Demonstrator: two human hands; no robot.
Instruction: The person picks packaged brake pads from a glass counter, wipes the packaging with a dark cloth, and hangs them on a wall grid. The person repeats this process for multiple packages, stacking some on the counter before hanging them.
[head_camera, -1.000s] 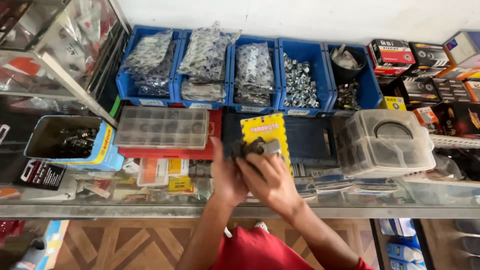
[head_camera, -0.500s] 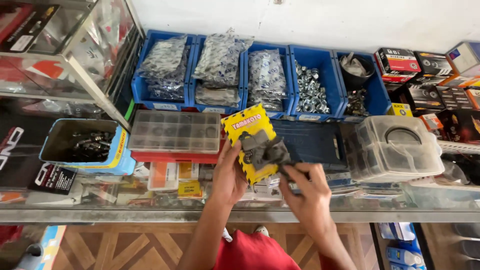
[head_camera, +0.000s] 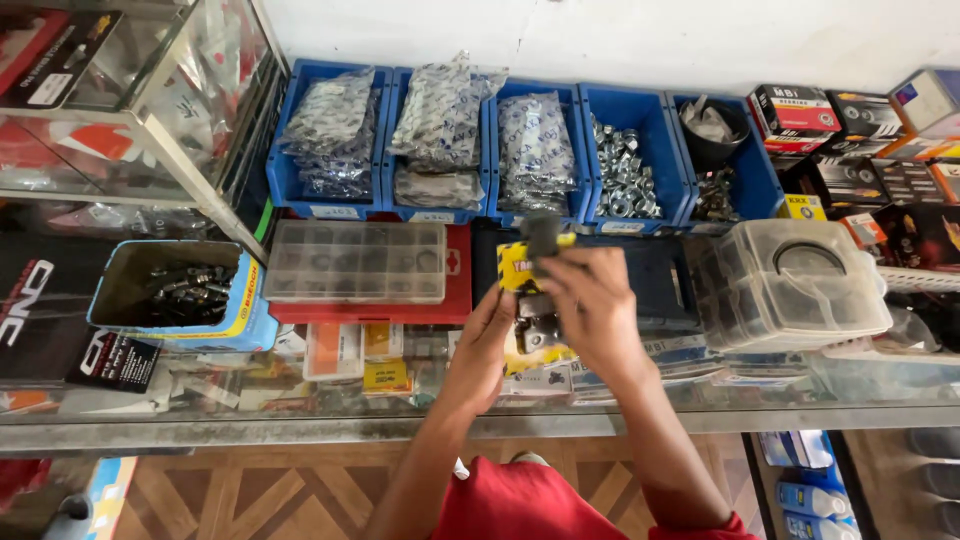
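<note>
Both hands meet over the glass worktop (head_camera: 300, 425), and the grip is shared: the left hand (head_camera: 487, 335) has its fingers closed on the lower edge of a yellow blister card (head_camera: 520, 272), while the right hand (head_camera: 590, 300) wraps from above around the dark metal parts (head_camera: 541, 236) fixed to that card, one blocky end sticking up past the knuckles. How tightly the right fingers are clamped cannot be told, since the palm hides them.

Far left of the grip stands a blue-and-yellow tin (head_camera: 170, 295), rectangular, with small black parts inside. Just left of the grip lies a clear plastic organiser box (head_camera: 355, 262), flat and divided into many small cells, resting on a red case (head_camera: 455, 290). Behind the grip runs a row of five blue plastic bins (head_camera: 660, 110): the three on the left hold crinkled clear bags of small hardware (head_camera: 440, 120), the fourth holds loose shiny nuts (head_camera: 622, 172), the fifth a dark bowl and more fasteners. Directly under the grip a dark blue flat case (head_camera: 655, 270) lies partly covered by the hands. Right of the grip sits a cloudy round-lidded plastic container (head_camera: 800, 285), and beyond it stacked cardboard boxes (head_camera: 880, 150). Below the glass, flat packets and labels show through.
</note>
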